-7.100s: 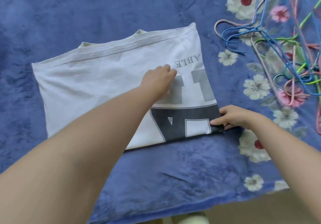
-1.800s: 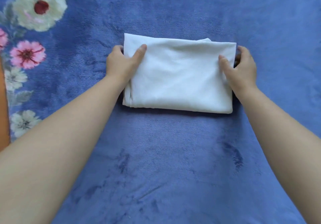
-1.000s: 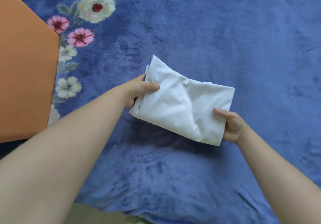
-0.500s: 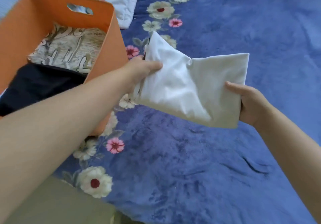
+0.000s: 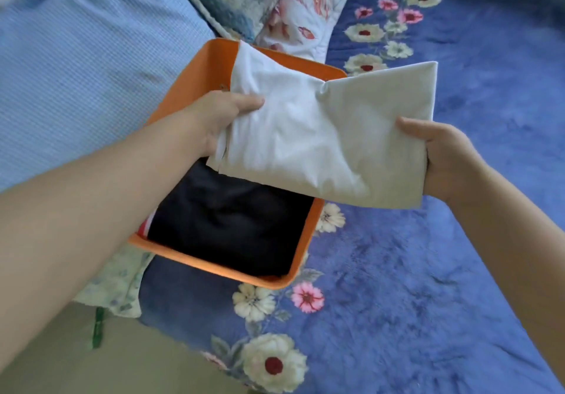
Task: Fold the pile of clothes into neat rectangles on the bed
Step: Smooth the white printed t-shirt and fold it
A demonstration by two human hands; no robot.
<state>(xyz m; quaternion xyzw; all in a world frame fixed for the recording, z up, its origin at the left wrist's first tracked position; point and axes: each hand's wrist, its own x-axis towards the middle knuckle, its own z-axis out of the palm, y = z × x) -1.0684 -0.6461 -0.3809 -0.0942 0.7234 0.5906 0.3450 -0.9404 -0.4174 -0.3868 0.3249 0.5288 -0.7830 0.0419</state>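
Gripping folded white shirt (image 5: 324,136) ends, both hands' fingers (image 5: 411,126) curled.

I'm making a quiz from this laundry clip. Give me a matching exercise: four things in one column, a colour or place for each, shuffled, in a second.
1. folded shirt
2. bin
3. dark garment
4. blanket

A. orange
B. blue with flowers
C. held in both hands
D. lying inside the bin

Pairs: 1-C, 2-A, 3-D, 4-B

Your left hand (image 5: 218,118) and right hand (image 5: 443,161) are bare, no rings, watch or gloves. Both forearms, entering from 8 and 4 o'clock, show no sleeves.
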